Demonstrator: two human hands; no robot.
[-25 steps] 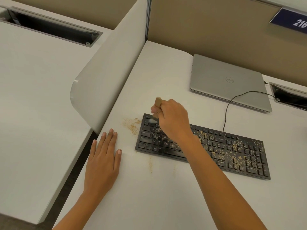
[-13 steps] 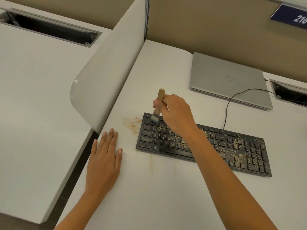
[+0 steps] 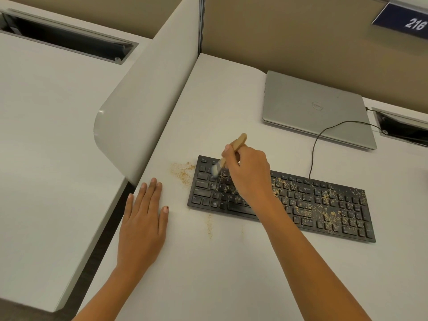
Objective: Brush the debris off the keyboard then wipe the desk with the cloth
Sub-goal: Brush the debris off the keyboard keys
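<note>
Keyboard (image 3: 324,205) is lying across the middle of the desk (image 3: 220,274), and its right half is carrying a thick scatter of tan debris (image 3: 308,206). Right hand (image 3: 247,174) is gripping the wooden brush (image 3: 234,147) by the handle, fingers curled round it, bristles pointing down over the keyboard's far left corner; they're blurred, but seem to be touching the keys. Left hand (image 3: 143,218) is resting flat by the desk's left edge, fingers straight. A small crumb pile (image 3: 183,172) is sitting just beside the keyboard's left end. A closed laptop (image 3: 312,107) is lying toward the far right.
</note>
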